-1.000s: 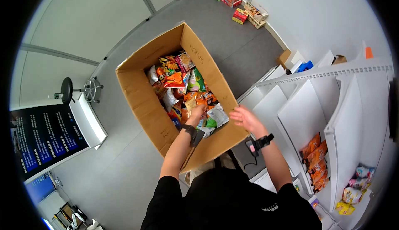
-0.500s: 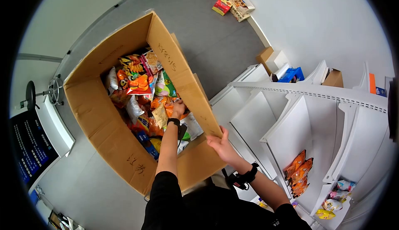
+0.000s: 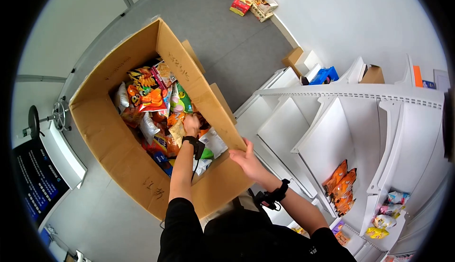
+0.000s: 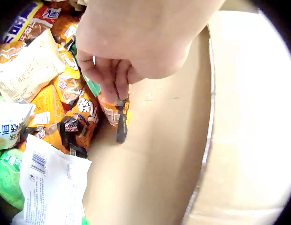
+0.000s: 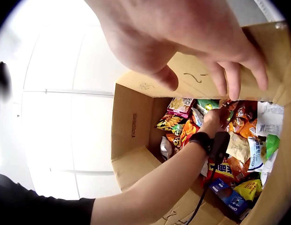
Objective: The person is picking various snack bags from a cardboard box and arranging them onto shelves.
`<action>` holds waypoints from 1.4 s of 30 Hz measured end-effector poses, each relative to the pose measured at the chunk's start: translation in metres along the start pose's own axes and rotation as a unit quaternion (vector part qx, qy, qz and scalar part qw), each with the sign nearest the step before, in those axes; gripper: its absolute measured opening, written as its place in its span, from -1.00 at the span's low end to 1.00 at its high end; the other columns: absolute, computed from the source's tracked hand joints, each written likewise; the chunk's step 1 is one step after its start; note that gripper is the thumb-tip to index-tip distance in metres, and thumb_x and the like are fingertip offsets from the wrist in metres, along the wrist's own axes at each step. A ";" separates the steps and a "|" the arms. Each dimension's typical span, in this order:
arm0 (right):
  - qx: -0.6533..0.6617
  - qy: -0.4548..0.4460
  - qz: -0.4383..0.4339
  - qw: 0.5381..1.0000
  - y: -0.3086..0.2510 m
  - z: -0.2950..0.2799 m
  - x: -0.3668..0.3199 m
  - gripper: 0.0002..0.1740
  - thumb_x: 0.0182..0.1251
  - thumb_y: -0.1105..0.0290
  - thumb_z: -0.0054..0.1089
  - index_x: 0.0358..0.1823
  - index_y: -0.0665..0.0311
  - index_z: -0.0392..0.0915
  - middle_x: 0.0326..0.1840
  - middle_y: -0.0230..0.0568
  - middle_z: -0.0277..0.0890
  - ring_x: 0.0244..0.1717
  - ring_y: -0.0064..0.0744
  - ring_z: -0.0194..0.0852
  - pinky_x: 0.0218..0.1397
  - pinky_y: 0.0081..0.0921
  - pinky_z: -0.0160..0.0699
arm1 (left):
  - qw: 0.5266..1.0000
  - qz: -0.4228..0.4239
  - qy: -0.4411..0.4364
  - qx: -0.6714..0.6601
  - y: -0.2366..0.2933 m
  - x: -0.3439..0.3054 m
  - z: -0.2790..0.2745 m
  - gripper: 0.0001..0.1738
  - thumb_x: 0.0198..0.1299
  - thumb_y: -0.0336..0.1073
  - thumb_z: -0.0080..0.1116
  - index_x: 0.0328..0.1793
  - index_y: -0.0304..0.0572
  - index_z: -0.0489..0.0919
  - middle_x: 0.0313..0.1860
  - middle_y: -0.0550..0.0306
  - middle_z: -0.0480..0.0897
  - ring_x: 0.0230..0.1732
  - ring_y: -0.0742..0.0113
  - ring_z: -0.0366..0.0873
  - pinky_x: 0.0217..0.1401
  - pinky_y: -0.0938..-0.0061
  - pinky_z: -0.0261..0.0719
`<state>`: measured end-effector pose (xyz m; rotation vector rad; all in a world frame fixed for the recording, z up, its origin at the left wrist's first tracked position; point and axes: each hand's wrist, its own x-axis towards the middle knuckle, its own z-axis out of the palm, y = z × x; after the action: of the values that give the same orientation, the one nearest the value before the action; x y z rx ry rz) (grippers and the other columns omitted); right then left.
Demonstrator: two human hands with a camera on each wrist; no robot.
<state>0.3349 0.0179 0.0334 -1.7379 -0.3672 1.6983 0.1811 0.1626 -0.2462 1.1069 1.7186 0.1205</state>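
Observation:
Inside a large cardboard box (image 3: 124,160) lies a heap of snack packets. My left hand (image 3: 191,123) reaches down into it beside one wall. In the left wrist view its fingertips pinch the edge of an orange and black snack bag (image 4: 120,119), whose upper part is hidden by the fingers. Orange snack bags (image 4: 82,112), a cream packet (image 4: 30,68) and a white packet (image 4: 54,187) lie near it. My right hand (image 3: 249,162) is at the box's near right rim. The right wrist view shows its fingers (image 5: 232,77) loosely extended and spread, overlapping the wall.
White shelving (image 3: 327,143) stands to the right, with orange snack bags (image 3: 341,186) in one compartment and colourful packets (image 3: 385,219) lower down. Small boxes (image 3: 256,4) sit on the floor by the far wall. A stool (image 3: 47,117) is at the left.
The box has shifted left in view. My right hand came to the box rim. My left hand has moved across the packets towards the box's right wall.

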 end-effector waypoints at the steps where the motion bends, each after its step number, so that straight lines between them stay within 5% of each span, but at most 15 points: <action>1: 0.002 0.003 -0.009 1.000 0.001 0.000 0.000 -0.12 0.27 0.31 0.12 0.39 0.35 -0.33 0.03 -0.04 0.41 0.01 -0.40 0.37 0.07 -0.49 0.35 | 0.999 0.028 -0.001 0.021 -0.006 -0.002 -0.006 -0.56 0.20 -0.09 -0.10 -0.12 -0.34 0.59 -0.16 -0.36 0.59 -0.04 -0.26 0.51 0.03 0.10 0.42; 4: 0.002 0.021 -0.042 0.999 0.015 0.002 0.005 -0.16 0.25 0.33 0.12 0.37 0.34 -0.27 -0.11 -0.19 0.45 -0.11 -0.47 0.38 0.00 -0.52 0.36 | 0.992 0.121 0.044 0.018 -0.023 -0.013 -0.019 -0.58 0.18 -0.12 -0.11 -0.19 -0.34 0.61 -0.23 -0.35 0.59 -0.13 -0.26 0.52 -0.04 0.11 0.44; 8: -0.009 0.046 -0.096 0.994 0.028 0.004 0.015 -0.20 0.21 0.31 0.13 0.36 0.25 -0.17 -0.12 -0.24 0.36 -0.17 -0.50 0.37 -0.17 -0.56 0.36 | 0.978 0.164 -0.014 -0.132 0.007 -0.084 -0.062 -0.68 0.17 -0.32 -0.08 -0.32 -0.41 0.65 -0.38 -0.02 0.66 -0.30 0.26 0.58 -0.15 0.41 0.48; 11: -0.019 0.036 -0.059 0.997 0.008 0.004 -0.002 -0.08 0.19 0.25 0.14 0.43 0.34 -0.24 -0.33 -0.29 0.38 -0.33 -0.49 0.35 -0.26 -0.54 0.37 | 0.969 0.191 0.003 -0.160 0.012 -0.137 -0.086 -0.72 0.18 -0.33 -0.03 -0.35 -0.41 0.62 -0.41 0.06 0.64 -0.33 0.33 0.55 -0.15 0.46 0.46; 18: 0.020 0.050 0.000 0.999 0.011 0.011 -0.037 -0.02 0.23 0.06 0.09 0.49 -0.06 -0.41 0.27 0.06 0.24 0.08 -0.15 0.41 -0.05 -0.14 0.43 | 0.940 0.288 -0.023 -0.184 0.016 -0.260 -0.163 -0.75 0.24 -0.37 -0.08 -0.30 -0.35 0.61 -0.34 0.23 0.60 -0.31 0.50 0.44 -0.18 0.60 0.39; 20: 0.044 0.055 0.020 0.997 0.003 0.021 -0.070 -0.02 0.26 0.04 0.07 0.49 -0.10 -0.46 0.32 0.13 0.16 0.17 -0.04 0.36 0.12 0.04 0.36 | 0.935 0.225 -0.077 -0.264 0.009 -0.288 -0.171 -0.73 0.27 -0.33 -0.08 -0.29 -0.31 0.62 -0.37 0.28 0.59 -0.36 0.55 0.41 -0.25 0.64 0.34; 24: 0.027 -0.020 -0.025 0.999 0.017 0.049 -0.108 0.03 0.27 -0.10 0.06 0.49 0.12 -0.45 0.35 0.24 0.07 0.15 0.01 0.38 0.09 -0.02 0.47 | 0.915 0.292 -0.081 -0.266 -0.003 -0.347 -0.183 -0.73 0.30 -0.33 -0.07 -0.31 -0.35 0.60 -0.37 0.27 0.56 -0.34 0.52 0.43 -0.20 0.64 0.35; 28: 0.144 -0.168 -0.018 0.975 0.020 0.079 -0.169 -0.28 0.33 -0.07 0.02 0.34 0.24 0.14 0.27 -0.09 0.23 0.06 -0.13 0.45 0.05 -0.20 0.53 | 0.891 0.380 -0.102 -0.227 -0.003 -0.411 -0.193 -0.74 0.30 -0.37 -0.08 -0.29 -0.39 0.59 -0.29 0.17 0.55 -0.18 0.43 0.45 -0.03 0.55 0.36; 34: 0.189 -0.107 -0.137 0.967 0.056 0.077 -0.214 -0.62 0.35 0.16 0.07 0.09 0.18 0.40 -0.04 -0.32 0.52 -0.08 -0.50 0.50 -0.09 -0.45 0.54 | 0.873 0.426 -0.186 -0.144 -0.024 -0.456 -0.195 -0.74 0.29 -0.34 -0.04 -0.32 -0.38 0.59 -0.26 0.10 0.59 -0.16 0.37 0.49 -0.04 0.52 0.39; 39: 0.110 -0.055 -0.195 0.973 0.084 0.054 -0.259 -0.57 0.34 0.22 0.10 0.16 0.24 0.35 -0.01 -0.33 0.48 -0.03 -0.53 0.47 -0.07 -0.50 0.54 | 0.902 0.311 -0.278 -0.111 -0.031 -0.463 -0.195 -0.67 0.24 -0.15 0.11 -0.34 -0.32 0.62 -0.34 0.21 0.60 -0.30 0.55 0.43 -0.19 0.60 0.39; 40: 0.112 -0.068 -0.202 0.971 0.090 0.051 -0.267 -0.56 0.33 0.23 0.10 0.17 0.24 0.34 0.00 -0.32 0.47 -0.03 -0.53 0.47 -0.07 -0.52 0.53 | 0.909 0.273 -0.286 -0.130 -0.026 -0.466 -0.194 -0.65 0.25 -0.09 0.12 -0.25 -0.28 0.62 -0.33 0.24 0.58 -0.33 0.60 0.38 -0.22 0.62 0.37; 42: 0.114 -0.095 -0.222 0.964 0.101 0.039 -0.280 -0.55 0.33 0.23 0.11 0.18 0.25 0.34 0.01 -0.32 0.47 -0.02 -0.52 0.47 -0.08 -0.54 0.53 | 0.897 0.269 -0.313 -0.159 -0.016 -0.471 -0.190 -0.61 0.31 -0.07 0.03 0.02 -0.26 0.53 -0.13 0.16 0.61 -0.07 0.45 0.51 -0.01 0.51 0.46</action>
<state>0.2403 -0.2210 0.1892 -1.2187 -0.5750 1.5099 0.0364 -0.1053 0.1609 1.1795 0.7613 0.3371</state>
